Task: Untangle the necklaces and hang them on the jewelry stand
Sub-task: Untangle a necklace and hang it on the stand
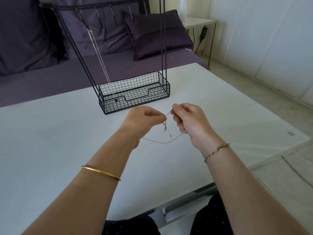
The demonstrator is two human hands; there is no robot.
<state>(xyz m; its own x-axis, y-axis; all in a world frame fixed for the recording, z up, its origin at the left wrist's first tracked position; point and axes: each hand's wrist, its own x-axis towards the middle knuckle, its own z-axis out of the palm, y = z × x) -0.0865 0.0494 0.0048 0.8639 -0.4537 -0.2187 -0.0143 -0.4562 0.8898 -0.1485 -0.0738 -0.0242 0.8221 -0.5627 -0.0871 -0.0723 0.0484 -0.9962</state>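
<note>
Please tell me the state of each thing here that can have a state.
Left grip: pinches the tangled necklace.
Right grip: pinches the same necklace.
Tangled necklace: knotted, held between both grips, not hung.
Jewelry stand: upright, other visible hooks bare.
Silver necklace: hangs from the stand's left hook.

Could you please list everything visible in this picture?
jewelry stand: one, black wire, far on table
hanging necklace: one, silver, stand's left hook
held necklace: one, silver, pinched by both hands
table: one, white, foreground
sofa: one, purple, behind table
cushions: several, purple, on sofa
side table: one, white, back right
bangle: one, gold, left forearm
bracelet: one, gold-and-dark, right wrist
hands: two, left hand and right hand, above table
</note>
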